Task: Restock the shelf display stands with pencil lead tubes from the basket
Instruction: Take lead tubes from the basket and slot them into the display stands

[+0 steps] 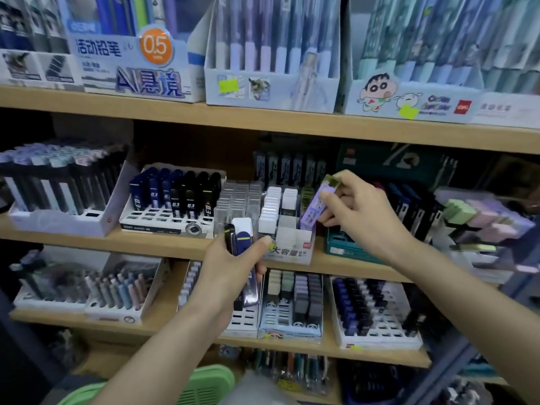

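Observation:
My right hand (355, 210) pinches a purple lead tube (316, 204) with a clear green cap, tilted over the right column of a white display stand (292, 251) on the middle shelf. That stand holds rows of white-capped tubes (273, 209). My left hand (230, 268) grips a bundle of lead tubes (242, 239), black, blue and white, in front of the shelf edge below the stand. The green basket (201, 385) shows at the bottom, partly behind my left forearm.
A stand of black and blue 0.3 tubes (175, 194) sits left of the white one, and a dark green stand (350, 249) lies to its right. Wooden shelves (263, 121) above and below carry pencil boxes and further slotted stands.

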Demonstrator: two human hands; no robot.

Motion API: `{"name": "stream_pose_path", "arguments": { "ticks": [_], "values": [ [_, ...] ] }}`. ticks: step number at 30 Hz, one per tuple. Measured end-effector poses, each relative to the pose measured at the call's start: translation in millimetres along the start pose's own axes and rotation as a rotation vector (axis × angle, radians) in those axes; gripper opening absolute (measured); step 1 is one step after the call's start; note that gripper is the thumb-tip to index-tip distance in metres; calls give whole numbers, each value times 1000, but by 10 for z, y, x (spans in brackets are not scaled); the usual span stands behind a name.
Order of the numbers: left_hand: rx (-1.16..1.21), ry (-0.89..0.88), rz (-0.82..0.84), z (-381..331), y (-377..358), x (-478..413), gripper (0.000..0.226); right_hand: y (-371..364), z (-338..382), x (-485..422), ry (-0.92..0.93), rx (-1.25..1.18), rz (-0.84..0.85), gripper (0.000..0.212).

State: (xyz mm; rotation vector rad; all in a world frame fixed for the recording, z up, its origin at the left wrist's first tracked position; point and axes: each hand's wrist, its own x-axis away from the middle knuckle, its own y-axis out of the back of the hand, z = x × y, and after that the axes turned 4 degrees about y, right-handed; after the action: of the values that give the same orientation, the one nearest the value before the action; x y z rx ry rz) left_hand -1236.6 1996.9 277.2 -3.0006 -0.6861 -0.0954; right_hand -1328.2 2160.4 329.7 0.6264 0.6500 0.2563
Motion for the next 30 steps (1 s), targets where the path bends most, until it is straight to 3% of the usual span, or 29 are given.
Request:
{"name": "stream_pose_path", "arguments": {
  "ticks": [4, 14, 19, 21, 30],
  "values": [
    [4, 23, 4, 33, -23, -9, 23, -35, -137, -165, 48, 165, 19, 15],
    [45, 31, 7, 89, 17, -33, 18, -162, -344, -279, 116, 309, 172, 17],
    [54, 25, 15, 127, 54, -59, 23, -87, -317, -327, 146, 148, -74, 14],
    [52, 29, 14, 143, 67, -75, 25, -52, -278, -336, 186, 162, -96, 15],
    [46, 49, 26, 142, 62, -89, 25, -177, -370, -319, 200, 343, 92, 18]
  ]
}}
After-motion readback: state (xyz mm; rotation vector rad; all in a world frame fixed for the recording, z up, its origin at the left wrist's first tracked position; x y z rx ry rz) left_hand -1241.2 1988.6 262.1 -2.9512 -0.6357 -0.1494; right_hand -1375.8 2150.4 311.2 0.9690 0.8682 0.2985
